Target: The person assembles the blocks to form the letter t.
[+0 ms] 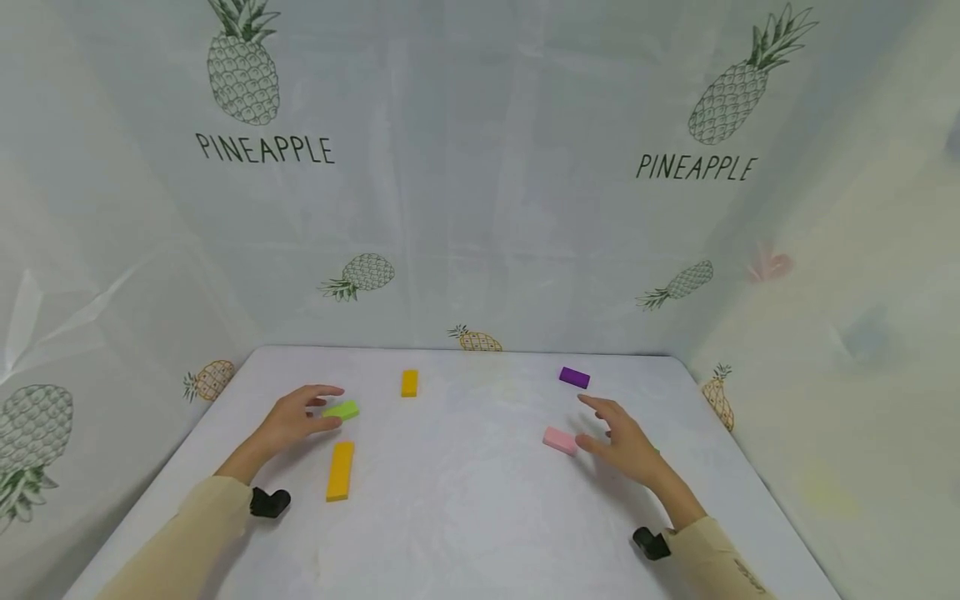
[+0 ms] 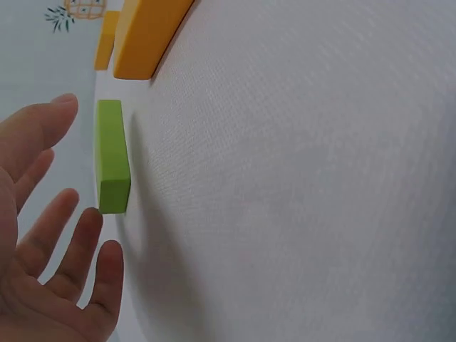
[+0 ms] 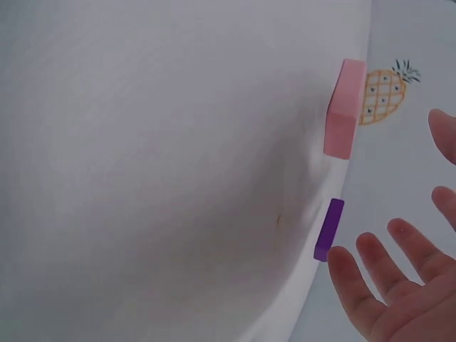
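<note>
My left hand (image 1: 296, 418) hovers beside a light green block (image 1: 343, 410), thumb and fingers spread apart around its near end. In the left wrist view, the green block (image 2: 112, 157) lies on the table and the fingers do not grip it. On the right, my right hand (image 1: 626, 442) is held over the table with its fingers loosely extended. A pink block (image 1: 559, 440) lies just left of that thumb; whether they touch I cannot tell. Beyond the fingertips is a purple block (image 1: 574, 377). The right wrist view shows the pink block (image 3: 344, 110) and purple block (image 3: 329, 229) ungripped.
A long orange-yellow block (image 1: 340, 472) lies nearer me than the green one, and a shorter yellow block (image 1: 409, 383) lies farther back. A sliver of something green (image 1: 656, 451) shows behind my right wrist. A pineapple-print curtain (image 1: 480, 208) surrounds the white table (image 1: 465, 517).
</note>
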`<state>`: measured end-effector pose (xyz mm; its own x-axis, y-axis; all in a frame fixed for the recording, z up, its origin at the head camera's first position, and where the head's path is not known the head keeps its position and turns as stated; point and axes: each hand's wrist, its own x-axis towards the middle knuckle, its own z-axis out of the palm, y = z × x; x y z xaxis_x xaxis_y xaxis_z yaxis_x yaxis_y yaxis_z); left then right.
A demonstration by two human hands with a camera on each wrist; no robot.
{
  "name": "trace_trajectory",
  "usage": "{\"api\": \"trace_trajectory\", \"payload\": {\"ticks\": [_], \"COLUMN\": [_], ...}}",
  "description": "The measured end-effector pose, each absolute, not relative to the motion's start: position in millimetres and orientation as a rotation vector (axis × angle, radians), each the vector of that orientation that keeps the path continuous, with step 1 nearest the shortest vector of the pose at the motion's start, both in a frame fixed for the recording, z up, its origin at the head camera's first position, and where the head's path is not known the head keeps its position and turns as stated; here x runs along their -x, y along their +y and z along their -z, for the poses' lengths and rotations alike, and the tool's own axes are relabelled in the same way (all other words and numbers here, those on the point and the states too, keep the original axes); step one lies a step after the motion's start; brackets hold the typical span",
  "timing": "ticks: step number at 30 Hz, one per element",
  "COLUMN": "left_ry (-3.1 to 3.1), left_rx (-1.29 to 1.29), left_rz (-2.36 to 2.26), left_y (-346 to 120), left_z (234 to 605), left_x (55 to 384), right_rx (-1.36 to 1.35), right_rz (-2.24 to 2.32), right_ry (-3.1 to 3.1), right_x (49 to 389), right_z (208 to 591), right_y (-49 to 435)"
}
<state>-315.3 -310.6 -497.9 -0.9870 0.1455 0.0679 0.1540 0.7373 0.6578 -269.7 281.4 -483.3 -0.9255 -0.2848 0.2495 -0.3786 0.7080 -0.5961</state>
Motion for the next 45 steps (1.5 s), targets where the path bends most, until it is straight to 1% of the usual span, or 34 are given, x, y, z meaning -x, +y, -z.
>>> {"api": "trace_trajectory", "payload": {"ticks": [5, 15, 45], "left_ry": [-2.942, -2.925, -2.922], "left_rx": [0.221, 0.243, 0.265], "left_rz": [1.110, 1.073, 1.048], "left_y": [-308.0, -309.8, -308.4], "left_z": [501.0, 506.5, 513.8], "left_x": [316.0, 316.8, 320.4], "right_rx": [-0.566, -0.601, -0.668], "right_rz": [-1.049, -1.045, -1.083], "right_ry": [-2.777, -2.783, -2.829], "right_x": [269.6, 270.5, 279.0], "right_z": [482.9, 482.1, 490.4], "right_y": [276.3, 270.0, 266.9]}}
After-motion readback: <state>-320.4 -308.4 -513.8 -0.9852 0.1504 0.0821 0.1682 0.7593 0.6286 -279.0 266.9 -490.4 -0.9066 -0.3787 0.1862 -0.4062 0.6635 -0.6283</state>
